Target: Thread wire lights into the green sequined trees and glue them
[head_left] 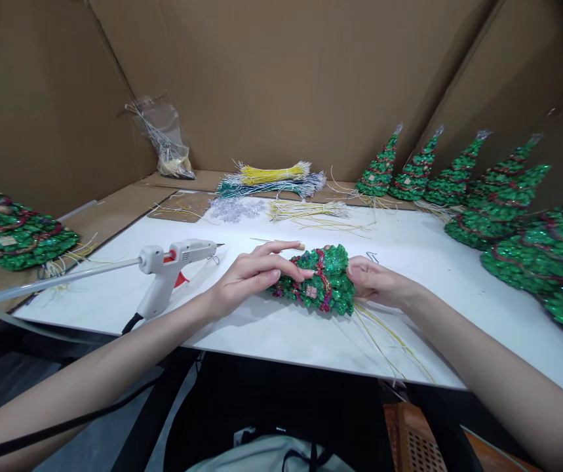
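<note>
A small green glittery Christmas tree (337, 278) with red garlands lies on its side on the white board, its base to the right. My right hand (372, 280) is closed on the tree's base edge, fingers partly hidden behind it. My left hand (256, 272) rests over the narrow end, fingers stretched out, the index fingertip touching the garland; the tip is hidden beneath. Thin yellow wires (392, 331) trail from the base toward the front edge. Left of my left hand stands a white glue gun (163, 275) with a red trigger and a long clear glue stick.
Several finished-looking trees (411, 172) stand along the right and back; another tree (16, 229) is at the left. Bundles of yellow wires (274, 172) and clear snowflake-like pieces (236, 210) lie at the back, near a plastic bag (168, 141). Cardboard walls (281, 78) surround the white board (128, 252).
</note>
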Tool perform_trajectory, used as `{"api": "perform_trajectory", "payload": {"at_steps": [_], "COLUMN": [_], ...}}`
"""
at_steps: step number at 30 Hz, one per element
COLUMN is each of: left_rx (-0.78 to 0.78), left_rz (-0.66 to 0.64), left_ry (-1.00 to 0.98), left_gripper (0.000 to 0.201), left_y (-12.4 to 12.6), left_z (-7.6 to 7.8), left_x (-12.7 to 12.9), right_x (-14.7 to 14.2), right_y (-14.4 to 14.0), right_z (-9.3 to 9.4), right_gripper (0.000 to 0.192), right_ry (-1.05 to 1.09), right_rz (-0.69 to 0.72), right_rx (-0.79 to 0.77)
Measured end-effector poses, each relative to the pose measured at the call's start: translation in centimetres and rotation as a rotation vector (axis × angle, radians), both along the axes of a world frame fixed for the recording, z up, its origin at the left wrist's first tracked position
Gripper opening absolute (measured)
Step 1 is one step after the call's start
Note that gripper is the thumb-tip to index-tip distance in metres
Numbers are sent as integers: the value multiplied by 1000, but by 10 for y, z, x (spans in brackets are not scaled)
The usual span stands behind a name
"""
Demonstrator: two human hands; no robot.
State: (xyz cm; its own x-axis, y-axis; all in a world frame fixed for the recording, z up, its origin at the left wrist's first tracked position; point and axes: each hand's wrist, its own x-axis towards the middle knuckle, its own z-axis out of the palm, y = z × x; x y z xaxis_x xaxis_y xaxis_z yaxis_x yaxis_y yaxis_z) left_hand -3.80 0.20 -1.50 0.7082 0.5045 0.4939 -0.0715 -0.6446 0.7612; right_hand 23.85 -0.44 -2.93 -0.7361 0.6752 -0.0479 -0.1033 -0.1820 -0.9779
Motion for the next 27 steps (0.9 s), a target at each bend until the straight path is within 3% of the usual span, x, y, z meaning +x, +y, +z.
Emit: {"api": "perform_trajectory", "payload": {"at_steps": [15,27], "left_rx": [-125,-17], "left_rz": [-31,-35], "left_ry": [-128,-44], "left_gripper": [30,32], "left_y": [0,-1], "left_z": [-5,-5], "left_x": [-2,1], "right_x": [1,5], "right_y": [1,1], "right_z": [1,-2], "right_gripper": [54,51], "right_ry": [-8,-34], "right_rz": [46,5], "right_rx": [-1,-10]}}
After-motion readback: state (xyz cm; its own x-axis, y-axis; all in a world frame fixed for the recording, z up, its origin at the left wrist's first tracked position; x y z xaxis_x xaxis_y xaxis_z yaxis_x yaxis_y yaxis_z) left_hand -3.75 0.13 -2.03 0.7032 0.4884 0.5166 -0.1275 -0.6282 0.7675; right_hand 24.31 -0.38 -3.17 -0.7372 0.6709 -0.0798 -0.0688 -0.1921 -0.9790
